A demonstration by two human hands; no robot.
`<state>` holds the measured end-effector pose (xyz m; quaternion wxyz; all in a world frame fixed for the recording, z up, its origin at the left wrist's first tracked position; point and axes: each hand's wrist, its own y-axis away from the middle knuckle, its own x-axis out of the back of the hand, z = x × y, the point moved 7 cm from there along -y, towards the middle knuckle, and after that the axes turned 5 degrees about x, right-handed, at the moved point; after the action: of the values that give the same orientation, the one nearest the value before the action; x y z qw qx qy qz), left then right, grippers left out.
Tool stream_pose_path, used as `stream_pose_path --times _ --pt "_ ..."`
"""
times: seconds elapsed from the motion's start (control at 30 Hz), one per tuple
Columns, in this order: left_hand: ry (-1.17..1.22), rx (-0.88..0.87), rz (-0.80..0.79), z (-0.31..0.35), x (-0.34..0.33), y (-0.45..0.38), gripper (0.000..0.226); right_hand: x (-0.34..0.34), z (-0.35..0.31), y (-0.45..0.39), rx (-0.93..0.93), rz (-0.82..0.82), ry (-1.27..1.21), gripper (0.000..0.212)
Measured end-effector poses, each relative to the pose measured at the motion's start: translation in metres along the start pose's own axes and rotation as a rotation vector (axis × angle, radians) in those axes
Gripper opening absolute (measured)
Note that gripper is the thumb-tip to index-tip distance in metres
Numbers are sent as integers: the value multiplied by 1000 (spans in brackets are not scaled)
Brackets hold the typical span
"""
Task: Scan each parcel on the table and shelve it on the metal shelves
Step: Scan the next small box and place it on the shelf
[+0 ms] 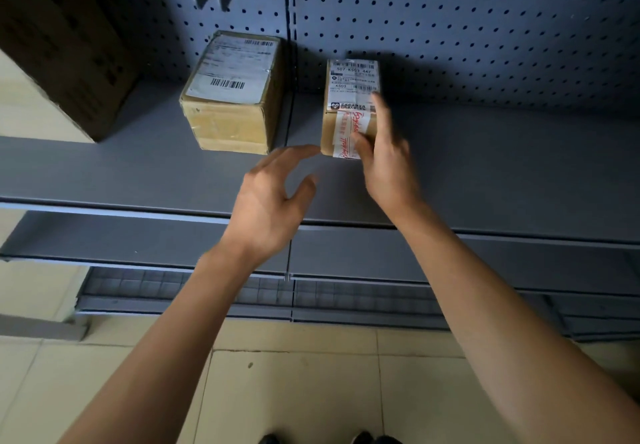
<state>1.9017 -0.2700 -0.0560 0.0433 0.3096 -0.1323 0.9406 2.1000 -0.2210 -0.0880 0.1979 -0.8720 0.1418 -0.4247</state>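
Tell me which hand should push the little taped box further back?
Probably the right hand: its fingers already touch the small taped parcel on the metal shelf. The left hand hangs open, apart from it.

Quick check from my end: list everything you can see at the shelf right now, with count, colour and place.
small parcel: one, tan with white label and red-printed tape, on the shelf, right of centre
larger parcel: one, tan with white labels, on the shelf to its left, apart from it
dark box: one, brown, far left on the shelf
metal shelves: grey, pegboard back, lower tiers below
floor: beige tiles
shoes: dark, bottom edge
left hand: open, near the small parcel, touching nothing
right hand: fingers straight against the small parcel
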Motion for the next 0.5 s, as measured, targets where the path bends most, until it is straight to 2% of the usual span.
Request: stream_pose_path --times 0.3,0.5 --pt "-23 -38 15 -10 -3 -11 36 -12 7 -26 -11 35 102 70" --pt "-18 -35 8 -6 -1 -12 37 -8 8 -28 -58 14 40 74"
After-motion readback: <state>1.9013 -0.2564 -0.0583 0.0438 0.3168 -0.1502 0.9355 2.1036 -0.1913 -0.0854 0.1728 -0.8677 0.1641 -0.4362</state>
